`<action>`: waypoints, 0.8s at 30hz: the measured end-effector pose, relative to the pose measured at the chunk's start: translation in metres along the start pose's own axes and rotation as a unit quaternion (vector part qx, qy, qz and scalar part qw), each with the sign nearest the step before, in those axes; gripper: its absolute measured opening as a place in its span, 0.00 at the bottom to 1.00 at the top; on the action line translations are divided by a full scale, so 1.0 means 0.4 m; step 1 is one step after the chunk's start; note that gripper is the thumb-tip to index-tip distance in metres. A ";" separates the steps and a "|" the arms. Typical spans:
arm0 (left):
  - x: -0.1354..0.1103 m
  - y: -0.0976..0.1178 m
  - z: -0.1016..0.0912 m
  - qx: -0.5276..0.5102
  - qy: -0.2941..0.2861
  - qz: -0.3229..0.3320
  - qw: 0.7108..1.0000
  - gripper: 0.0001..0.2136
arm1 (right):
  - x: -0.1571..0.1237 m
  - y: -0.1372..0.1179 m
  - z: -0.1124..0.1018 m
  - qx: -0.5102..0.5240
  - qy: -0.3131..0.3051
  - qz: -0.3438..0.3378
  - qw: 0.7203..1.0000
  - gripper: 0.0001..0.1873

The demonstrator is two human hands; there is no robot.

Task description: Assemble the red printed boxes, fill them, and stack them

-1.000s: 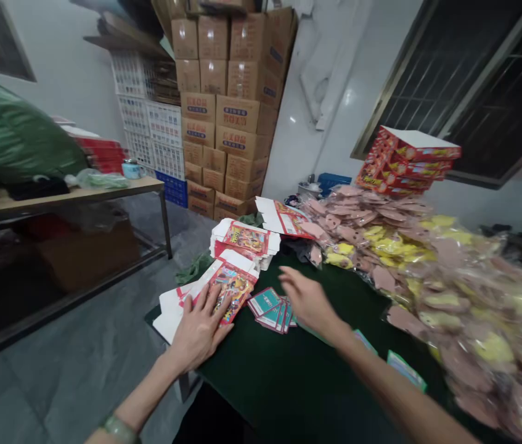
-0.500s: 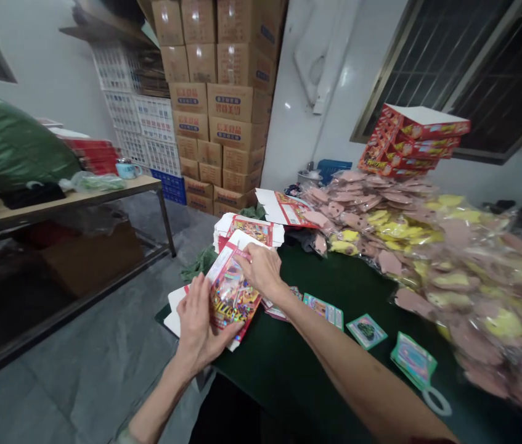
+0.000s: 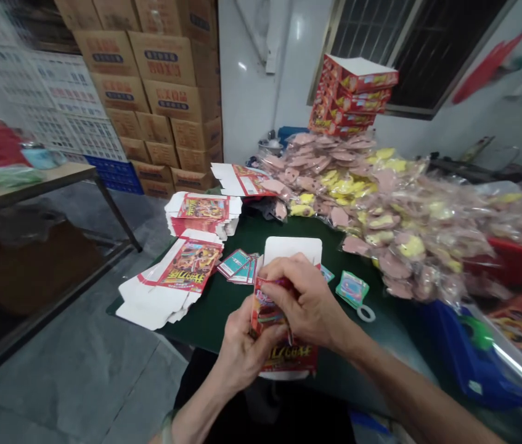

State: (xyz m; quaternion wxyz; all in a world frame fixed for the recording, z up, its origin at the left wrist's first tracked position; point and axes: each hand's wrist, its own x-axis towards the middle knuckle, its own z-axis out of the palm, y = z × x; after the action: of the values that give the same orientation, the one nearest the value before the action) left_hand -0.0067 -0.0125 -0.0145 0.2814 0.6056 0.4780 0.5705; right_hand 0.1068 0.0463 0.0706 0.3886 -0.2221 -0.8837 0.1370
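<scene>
Both my hands work low at the middle of the view. My left hand (image 3: 246,348) and my right hand (image 3: 304,302) are curled around a red printed paperboard carton (image 3: 288,357), pinching a folded, colourful part of it (image 3: 267,311). A white flap of that carton (image 3: 293,251) stands up beyond my right fingers. My fingers hide much of its print. To the left lies a flat printed carton blank (image 3: 187,271), and a small fan of teal-and-red cards (image 3: 237,267) sits close by.
The dark green table (image 3: 297,229) holds a stacked carton blank (image 3: 203,213), a heap of pink and yellow plastic packets (image 3: 381,209) and red boxes (image 3: 350,95) behind. A blue object (image 3: 468,357) sits at lower right. Cardboard cases (image 3: 159,80) rise behind.
The whole view has swung left. My hands have brought the carton to the centre in front of me and folded it, and the cards at right are no longer spread in view.
</scene>
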 end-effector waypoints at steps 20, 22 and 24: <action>0.051 -0.079 0.047 -0.019 0.048 -0.043 0.998 0.18 | -0.240 0.171 0.048 0.202 0.251 0.199 0.926 0.28; 0.052 -0.075 0.059 -0.002 0.062 -0.037 0.997 0.19 | -0.239 0.172 0.038 0.202 0.229 0.190 0.933 0.29; 0.058 -0.071 0.075 0.005 0.072 -0.035 0.997 0.19 | -0.234 0.184 0.026 0.205 0.216 0.206 0.932 0.30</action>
State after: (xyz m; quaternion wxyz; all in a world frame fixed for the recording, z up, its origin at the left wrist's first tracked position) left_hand 0.0121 0.0253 -0.0357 0.2633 0.5476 0.5202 0.6002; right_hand 0.1762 0.0625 -0.0254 0.5705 -0.3395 -0.6657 0.3407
